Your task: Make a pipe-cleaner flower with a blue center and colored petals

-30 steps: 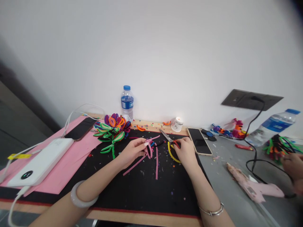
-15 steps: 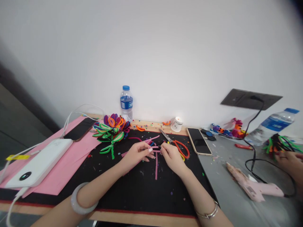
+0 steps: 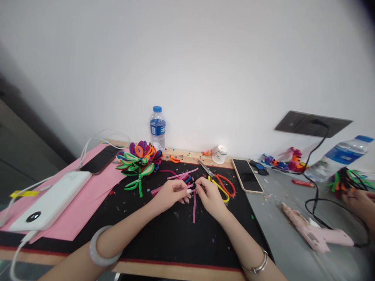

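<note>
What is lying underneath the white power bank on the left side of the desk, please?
The power bank rests on a pink sheet, which overlaps the black mat. White cables run from its near end. Whatever lies beneath the pink sheet there is covered.

Both hands met over the black mat (image 3: 175, 238) on the tabletop (image 3: 293, 234). The left hand (image 3: 171, 193) and right hand (image 3: 208, 193) pinched a small bundle of pink strips (image 3: 189, 183) between their fingers (image 3: 190, 190), other pink strips lying loose on the mat beneath. Scissors (image 3: 218, 180) with orange and yellow handles lay just beside the right hand, a phone (image 3: 247, 175) beyond them. A loop flower (image 3: 139, 158) sat left of the hands, with a bottle (image 3: 157, 128) behind it by the wall. A pink glue gun (image 3: 310, 232) lay well to the right, near another person's hand (image 3: 359, 201).
</note>
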Demonstrator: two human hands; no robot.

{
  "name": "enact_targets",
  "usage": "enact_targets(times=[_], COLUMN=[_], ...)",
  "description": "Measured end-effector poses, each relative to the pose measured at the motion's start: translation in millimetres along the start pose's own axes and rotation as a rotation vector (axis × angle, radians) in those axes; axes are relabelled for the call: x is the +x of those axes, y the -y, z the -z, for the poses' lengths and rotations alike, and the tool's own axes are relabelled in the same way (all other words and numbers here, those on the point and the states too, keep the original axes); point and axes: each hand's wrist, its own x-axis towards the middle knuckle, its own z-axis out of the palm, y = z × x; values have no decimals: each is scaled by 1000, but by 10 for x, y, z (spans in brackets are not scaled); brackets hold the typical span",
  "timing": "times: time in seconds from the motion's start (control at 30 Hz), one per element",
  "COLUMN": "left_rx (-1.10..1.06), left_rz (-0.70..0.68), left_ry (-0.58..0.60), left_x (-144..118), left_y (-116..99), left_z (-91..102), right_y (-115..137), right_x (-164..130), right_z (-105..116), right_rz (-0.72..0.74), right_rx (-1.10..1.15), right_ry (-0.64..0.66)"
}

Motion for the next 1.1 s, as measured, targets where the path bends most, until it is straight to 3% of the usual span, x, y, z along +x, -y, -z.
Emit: enact_targets(times=[0.43,0.6,0.7,0.93,1.1], left_rx=[-12,5,33,52,83], left_rz=[23,25,11,-10,-33], left_ry=[-8,17,20,62,42], left_x=[0,29,19,-27,-37], left_y=[40,61,51,-11,-34], left_z=[-2,-6,-9,-13,-27], right_y=[9,32,24,-49,-58], right_x=[-3,-7,-12,-26,-39], right_z=[-2,24,24,-82,-107], right_rz=[-4,7,-46,-176,-178], right_rx=[22,16,121,602,526], right_ry=[99,55,61,211,179])
